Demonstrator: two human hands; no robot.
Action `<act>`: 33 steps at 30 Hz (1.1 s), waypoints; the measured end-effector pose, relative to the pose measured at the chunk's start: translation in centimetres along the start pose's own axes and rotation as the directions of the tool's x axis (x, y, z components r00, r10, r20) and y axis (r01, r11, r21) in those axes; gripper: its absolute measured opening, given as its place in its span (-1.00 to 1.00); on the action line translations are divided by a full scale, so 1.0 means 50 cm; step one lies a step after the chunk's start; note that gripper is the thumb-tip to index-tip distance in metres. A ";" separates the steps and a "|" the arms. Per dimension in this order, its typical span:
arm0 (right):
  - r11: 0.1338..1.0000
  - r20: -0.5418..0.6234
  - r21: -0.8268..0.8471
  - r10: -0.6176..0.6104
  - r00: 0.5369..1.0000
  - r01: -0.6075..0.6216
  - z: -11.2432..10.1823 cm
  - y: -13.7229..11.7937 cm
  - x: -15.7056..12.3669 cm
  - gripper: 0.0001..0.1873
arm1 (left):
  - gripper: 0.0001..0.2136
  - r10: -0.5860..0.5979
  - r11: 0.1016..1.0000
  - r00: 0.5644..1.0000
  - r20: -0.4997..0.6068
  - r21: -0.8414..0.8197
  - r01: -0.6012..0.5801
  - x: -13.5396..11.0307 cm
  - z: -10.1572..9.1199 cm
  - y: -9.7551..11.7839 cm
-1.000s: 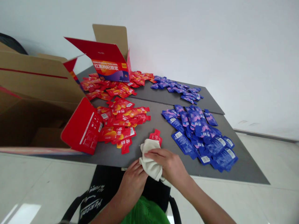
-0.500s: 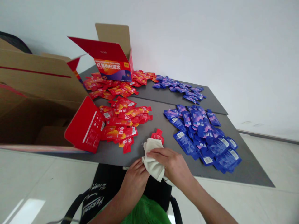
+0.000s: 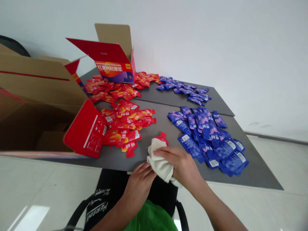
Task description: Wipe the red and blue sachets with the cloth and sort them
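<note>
My right hand (image 3: 181, 163) is closed on a crumpled white cloth (image 3: 160, 162) at the near edge of the grey table (image 3: 158, 134). The cloth covers most of a red sachet (image 3: 163, 137) whose top pokes out behind it. My left hand (image 3: 141, 179) sits just left of the cloth, its fingers curled against the cloth's lower edge. A pile of red sachets (image 3: 125, 123) lies to the left of the hands. To their right spreads a pile of blue sachets (image 3: 207, 134).
A large open cardboard box (image 3: 36, 106) with a red flap (image 3: 85, 131) fills the left side. A smaller red box (image 3: 113, 64) stands open at the back, with more red sachets (image 3: 113, 88) and blue sachets (image 3: 185, 89) beside it. A white wall rises behind.
Both hands and the cloth have shifted slightly to the right along the table's near edge. The piles and boxes have not moved.
</note>
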State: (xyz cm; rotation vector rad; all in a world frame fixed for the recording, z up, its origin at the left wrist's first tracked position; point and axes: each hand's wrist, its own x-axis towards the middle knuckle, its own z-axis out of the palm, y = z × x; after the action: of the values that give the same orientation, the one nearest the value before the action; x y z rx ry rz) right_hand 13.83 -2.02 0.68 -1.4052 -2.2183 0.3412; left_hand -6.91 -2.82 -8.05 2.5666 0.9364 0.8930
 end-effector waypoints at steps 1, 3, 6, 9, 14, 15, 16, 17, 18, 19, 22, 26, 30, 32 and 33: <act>1.000 0.050 0.016 -0.007 0.999 0.006 0.009 -0.006 -0.013 -0.49 | -0.68 -0.014 1.000 1.000 -0.004 -0.007 0.014 -0.001 0.001 0.000; 0.999 0.090 0.029 0.020 0.996 -0.023 0.027 0.004 -0.017 -0.47 | -0.68 -0.009 1.000 1.000 -0.016 -0.012 0.009 -0.002 0.002 0.000; 0.996 0.023 -0.008 0.092 0.996 -0.092 0.039 0.058 0.032 -0.43 | -0.66 0.036 0.999 0.999 -0.003 0.002 -0.036 -0.001 -0.003 -0.003; 0.983 -0.031 -0.124 0.133 0.991 -0.136 0.022 0.104 0.095 -0.43 | -0.64 0.055 0.998 0.998 0.027 0.025 -0.056 0.002 -0.008 -0.007; 0.992 -0.151 -0.077 0.086 0.985 -0.098 -0.017 0.056 0.068 -0.49 | -0.65 0.044 0.999 0.999 0.004 0.022 -0.044 0.002 -0.006 -0.007; 0.997 -0.117 -0.043 0.064 0.991 -0.070 -0.016 0.035 0.044 -0.49 | -0.67 0.039 0.999 0.999 -0.004 0.012 -0.039 0.001 -0.005 -0.006; 0.999 -0.056 -0.021 0.044 0.997 -0.045 -0.012 0.017 0.021 -0.49 | -0.69 0.031 1.000 0.999 -0.010 0.003 -0.031 0.001 -0.003 -0.006; 1.000 0.018 -0.003 0.020 1.000 -0.020 -0.005 0.003 0.000 -0.48 | -0.71 0.020 1.000 1.000 -0.013 -0.006 -0.020 0.000 -0.002 -0.005; 1.000 0.076 0.009 0.013 0.997 -0.014 0.004 -0.004 -0.014 -0.47 | -0.71 0.009 1.000 1.000 -0.014 -0.012 -0.009 0.000 -0.001 -0.005; 1.000 0.110 0.016 0.018 0.994 -0.020 0.014 -0.004 -0.020 -0.46 | -0.72 0.003 1.000 1.000 -0.014 -0.015 -0.003 -0.001 -0.001 -0.005; 0.996 0.073 -0.014 0.091 0.993 -0.090 0.035 0.037 0.013 -0.44 | -0.69 0.023 1.000 1.000 -0.001 -0.007 -0.023 0.001 -0.005 -0.007; 0.974 -0.020 -0.144 0.172 0.985 -0.173 0.016 0.104 0.102 -0.44 | -0.64 0.058 0.998 0.998 0.033 0.021 -0.058 0.006 -0.012 -0.009; 0.982 -0.116 -0.120 0.130 0.985 -0.144 -0.013 0.075 0.091 -0.46 | -0.65 0.046 0.999 0.999 0.024 0.012 -0.046 0.006 -0.011 -0.008; 0.994 -0.115 -0.062 0.081 0.990 -0.088 -0.008 0.036 0.046 -0.47 | -0.67 0.037 0.999 0.999 -0.001 -0.007 -0.037 0.005 -0.008 -0.007; 0.998 -0.057 -0.047 0.050 0.997 -0.053 -0.001 0.019 0.023 -0.48 | -0.68 0.031 0.999 0.999 -0.011 -0.016 -0.032 0.004 -0.007 -0.006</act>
State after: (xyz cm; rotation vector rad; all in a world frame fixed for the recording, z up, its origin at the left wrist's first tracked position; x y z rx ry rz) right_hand 14.21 -0.58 0.61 -1.4811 -2.1621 0.2639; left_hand -7.15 -2.45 -7.84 2.5721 0.8904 0.9203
